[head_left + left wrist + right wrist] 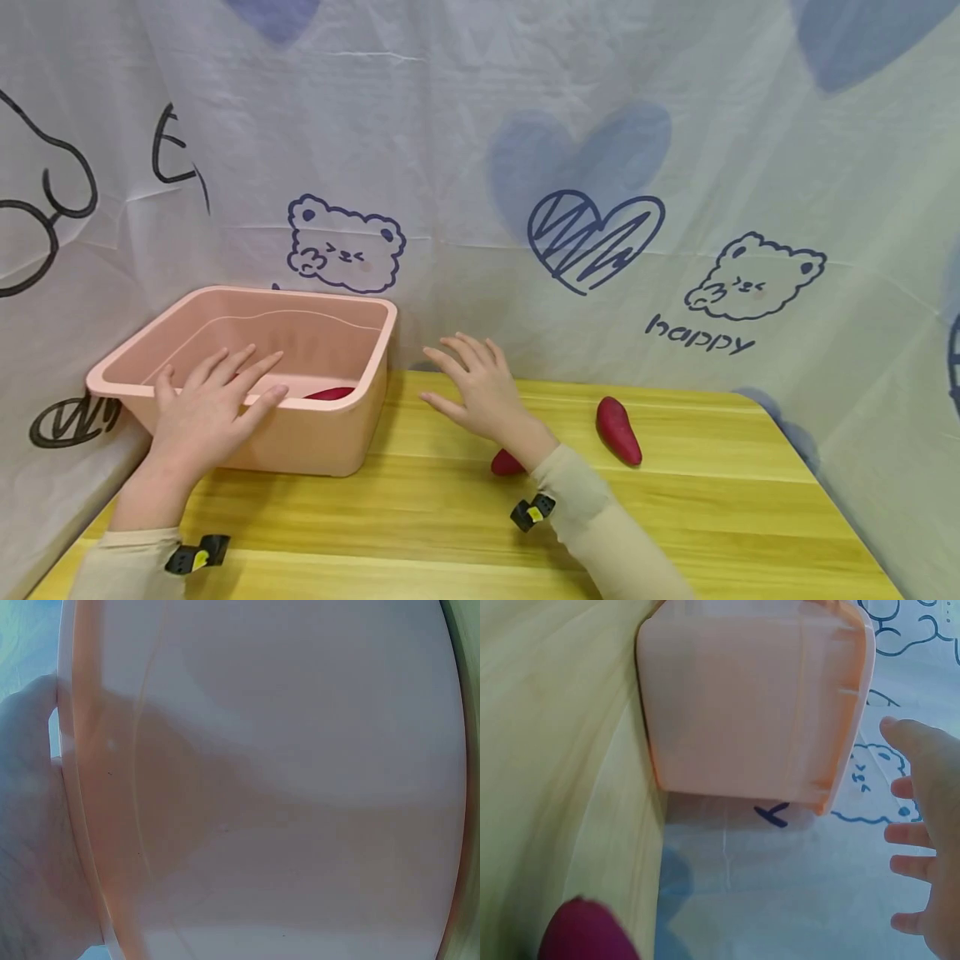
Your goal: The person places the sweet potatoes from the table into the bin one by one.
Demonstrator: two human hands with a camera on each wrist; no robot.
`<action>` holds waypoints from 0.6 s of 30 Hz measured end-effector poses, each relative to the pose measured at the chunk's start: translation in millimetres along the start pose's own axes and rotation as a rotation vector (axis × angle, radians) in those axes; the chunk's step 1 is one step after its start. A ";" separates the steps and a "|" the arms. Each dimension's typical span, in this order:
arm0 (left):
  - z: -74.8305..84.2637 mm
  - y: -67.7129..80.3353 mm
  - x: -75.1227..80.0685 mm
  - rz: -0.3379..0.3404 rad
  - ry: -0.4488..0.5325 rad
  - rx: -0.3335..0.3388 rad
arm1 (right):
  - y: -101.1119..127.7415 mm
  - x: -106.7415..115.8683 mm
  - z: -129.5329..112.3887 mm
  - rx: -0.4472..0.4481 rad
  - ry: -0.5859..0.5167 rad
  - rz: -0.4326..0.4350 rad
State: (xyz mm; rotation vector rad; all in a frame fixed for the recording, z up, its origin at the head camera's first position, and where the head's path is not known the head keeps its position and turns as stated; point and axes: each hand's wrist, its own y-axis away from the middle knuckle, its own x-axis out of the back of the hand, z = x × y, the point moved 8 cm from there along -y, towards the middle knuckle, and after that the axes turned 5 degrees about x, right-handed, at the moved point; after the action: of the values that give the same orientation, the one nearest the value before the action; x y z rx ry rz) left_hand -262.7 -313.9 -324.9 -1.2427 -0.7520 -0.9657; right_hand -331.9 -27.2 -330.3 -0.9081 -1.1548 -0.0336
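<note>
My left hand (206, 412) reaches over the near rim of a pink plastic basin (315, 442), its fingers spread and holding nothing. Inside the basin, part of a dark red, sweet-potato-shaped piece (330, 393) shows beyond the thumb. The left wrist view has the hand (34, 817) at the rim, with the basin's outer wall (300, 787) filling most of it. To the right of the basin, my right hand (480, 387) is raised above the table with fingers apart and nothing in them. A second red piece (507, 463) lies partly hidden under the right wrist.
Farther right, another red piece (618, 431) lies on the yellow wood-grain table (720, 500). A white cloth (465, 167) printed with bears and hearts hangs behind and beside the table, close to the basin's back.
</note>
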 end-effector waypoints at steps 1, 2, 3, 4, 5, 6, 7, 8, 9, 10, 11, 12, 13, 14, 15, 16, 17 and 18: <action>-0.1 0.1 0.2 0.001 0.003 0.001 | 2.4 -0.6 1.5 -0.002 -0.004 -0.008; -0.1 0.1 0.3 0.001 0.004 0.001 | 4.8 -1.5 3.0 -0.002 -0.005 -0.014; -0.1 0.1 0.5 0.002 0.005 0.001 | 7.3 -2.6 4.5 -0.002 -0.005 -0.022; -0.3 0.2 0.6 0.002 0.007 0.003 | 9.9 -3.7 5.9 -0.002 -0.002 -0.032; -0.1 0.2 0.7 0.001 0.006 0.003 | 12.6 -4.7 7.1 -0.002 -0.002 -0.040; -0.1 0.3 0.8 0.001 0.004 0.003 | 15.1 -5.4 8.2 0.000 -0.002 -0.048; -0.1 0.3 0.9 0.001 0.002 0.004 | 17.8 -6.2 9.3 0.000 -0.002 -0.060; -0.1 0.2 0.9 -0.002 0.000 0.005 | 20.6 -7.2 10.2 0.002 0.002 -0.071; 0.0 0.1 1.0 -0.002 -0.002 0.006 | 23.4 -8.1 11.0 0.006 0.006 -0.084; 0.2 0.2 1.1 -0.003 -0.003 0.007 | 26.2 -8.9 11.7 0.009 0.004 -0.096; 0.4 0.2 1.2 -0.004 -0.005 0.006 | 29.1 -9.9 12.5 0.009 0.001 -0.112; 0.2 0.0 1.2 -0.004 -0.006 0.008 | 32.1 -11.1 13.2 0.010 0.000 -0.128; 0.1 -0.1 1.3 -0.003 -0.008 0.009 | 35.1 -12.4 13.8 0.012 -0.001 -0.145; 0.0 -0.4 1.1 -0.004 -0.009 0.009 | 37.9 -13.6 14.2 0.015 -0.002 -0.158; -0.2 -0.4 1.0 -0.002 -0.010 0.009 | 40.8 -15.1 14.7 0.015 -0.007 -0.175; -0.2 -0.4 1.0 -0.002 -0.010 0.008 | 43.7 -16.6 15.2 0.014 -0.011 -0.191; -0.8 -0.6 0.6 -0.002 -0.011 0.009 | 46.4 -17.8 15.5 0.014 -0.016 -0.204; -1.2 -0.5 0.4 -0.001 -0.012 0.009 | 49.2 -19.1 15.7 0.016 -0.022 -0.214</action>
State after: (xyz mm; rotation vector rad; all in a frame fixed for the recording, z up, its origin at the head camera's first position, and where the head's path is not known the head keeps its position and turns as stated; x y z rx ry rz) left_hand -263.0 -315.2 -324.6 -1.2411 -0.7654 -0.9560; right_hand -330.0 7.1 -373.3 -0.7691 -1.2670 -0.1885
